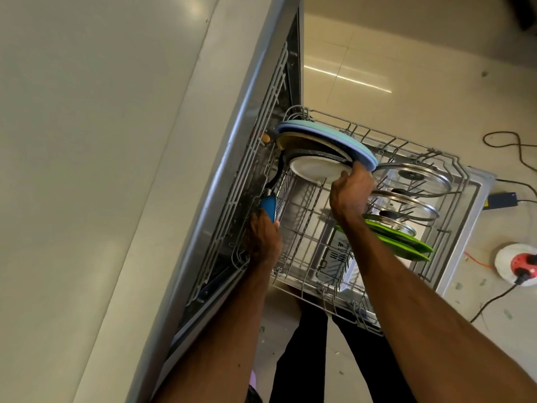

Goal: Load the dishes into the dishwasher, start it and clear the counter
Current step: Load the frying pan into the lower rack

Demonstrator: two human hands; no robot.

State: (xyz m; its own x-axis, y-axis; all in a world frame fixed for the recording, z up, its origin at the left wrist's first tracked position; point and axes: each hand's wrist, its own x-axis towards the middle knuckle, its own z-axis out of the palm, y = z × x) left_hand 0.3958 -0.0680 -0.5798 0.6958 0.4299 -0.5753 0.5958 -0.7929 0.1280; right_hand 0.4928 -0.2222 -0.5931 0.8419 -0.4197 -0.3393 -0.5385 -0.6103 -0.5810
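Note:
The dishwasher's lower rack [316,245] is pulled out over the open door [476,181]. At its far left end stand a light blue plate [328,133], a dark frying pan [313,151] and a white plate [316,168], all on edge. My left hand [261,237] grips the pan's blue handle [268,205]. My right hand [351,190] holds the right rims of the white plate and the pan. On the rack's right side sit glass pot lids [412,177] and green plates [401,238].
The pale counter [87,170] fills the left, with the dishwasher's upper rack [261,135] under its edge. On the tiled floor to the right lie black cables [511,144], a black adapter [502,199] and a white extension socket with a red plug [517,263]. My legs stand below the rack.

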